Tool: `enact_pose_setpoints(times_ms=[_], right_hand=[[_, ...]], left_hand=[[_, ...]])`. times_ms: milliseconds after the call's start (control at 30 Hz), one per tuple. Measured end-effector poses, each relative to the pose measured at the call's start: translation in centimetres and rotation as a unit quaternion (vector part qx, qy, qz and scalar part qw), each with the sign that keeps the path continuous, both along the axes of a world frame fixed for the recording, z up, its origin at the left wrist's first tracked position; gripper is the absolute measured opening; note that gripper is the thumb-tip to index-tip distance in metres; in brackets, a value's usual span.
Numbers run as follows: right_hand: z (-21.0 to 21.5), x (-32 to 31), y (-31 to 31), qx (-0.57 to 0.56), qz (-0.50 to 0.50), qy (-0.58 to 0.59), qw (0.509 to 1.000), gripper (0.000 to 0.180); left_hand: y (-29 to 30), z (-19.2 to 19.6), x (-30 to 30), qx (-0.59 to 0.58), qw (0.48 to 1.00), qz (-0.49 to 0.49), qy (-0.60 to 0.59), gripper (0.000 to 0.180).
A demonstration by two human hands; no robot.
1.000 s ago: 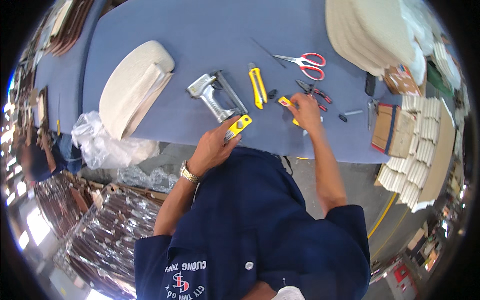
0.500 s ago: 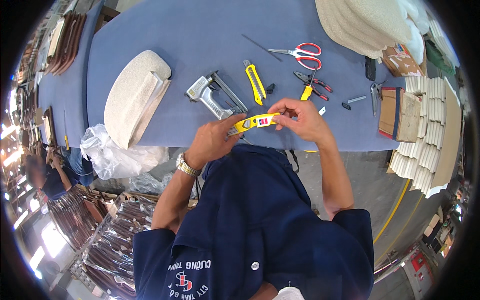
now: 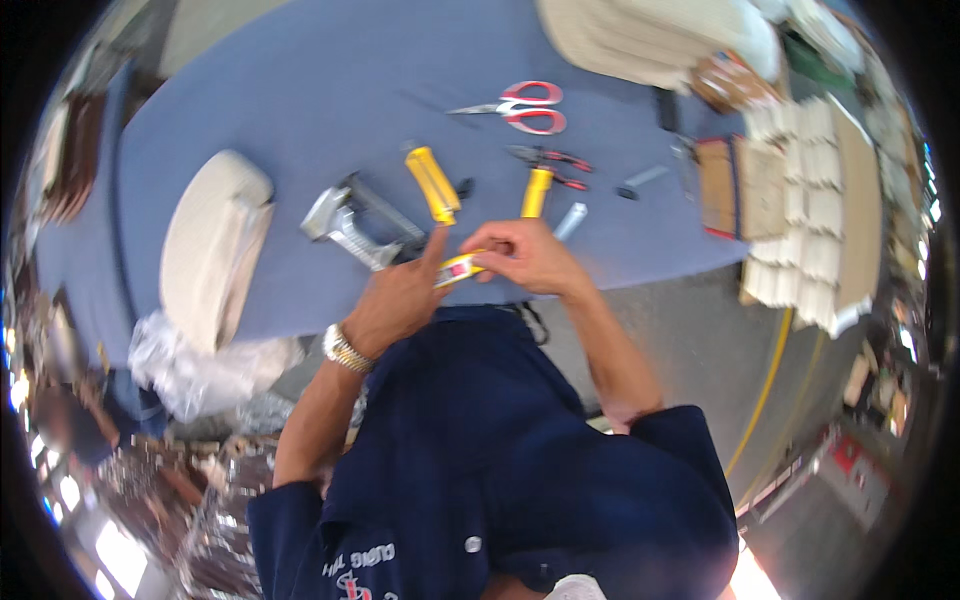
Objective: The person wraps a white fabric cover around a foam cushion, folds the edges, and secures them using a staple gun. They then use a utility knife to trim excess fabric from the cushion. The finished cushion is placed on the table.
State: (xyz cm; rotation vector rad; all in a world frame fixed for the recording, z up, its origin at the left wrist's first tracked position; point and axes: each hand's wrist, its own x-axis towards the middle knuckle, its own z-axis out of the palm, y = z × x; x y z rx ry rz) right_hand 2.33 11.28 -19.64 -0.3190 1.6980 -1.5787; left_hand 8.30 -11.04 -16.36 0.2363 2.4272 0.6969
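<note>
Held between both hands just above the near edge of the blue worktop (image 3: 300,90), close to the chest: a small yellow utility knife (image 3: 460,269), lifted off the cloth for close handling. Left hand (image 3: 395,300) clenched round its lower end, forefinger raised; right hand (image 3: 525,258) pinched on the other end. Short, flat, yellow-bodied, with a red-and-white patch midway. Left lying beyond on the worktop: a second yellow cutter (image 3: 433,184), red-handled scissors (image 3: 520,107), a metal stapler (image 3: 350,220).
</note>
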Motion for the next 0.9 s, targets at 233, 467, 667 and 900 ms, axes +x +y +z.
enact_pose_setpoints(times_ms=[233, 467, 667, 900], right_hand=[[-5.2, 4.2, 14.0, 0.012, -0.405, -0.074, 0.911, 0.023], [-11.9, 2.9, 26.3, -0.009, -0.714, -0.026, 0.7, 0.028], [-14.7, 0.3, 25.9, 0.223, -0.648, 0.063, 0.725, 0.029], [-12.6, -1.2, 12.0, 0.454, -0.307, 0.175, 0.818, 0.029]], left_hand=[[4.0, -0.9, -3.5, 0.167, 0.957, 0.021, 0.235, 0.091], [-1.4, -12.6, -8.2, 0.037, 0.95, 0.276, 0.138, 0.075], [0.5, -16.8, -10.0, -0.002, 0.938, 0.33, 0.108, 0.09], [3.5, -15.7, -9.5, -0.014, 0.938, 0.292, 0.189, 0.079]])
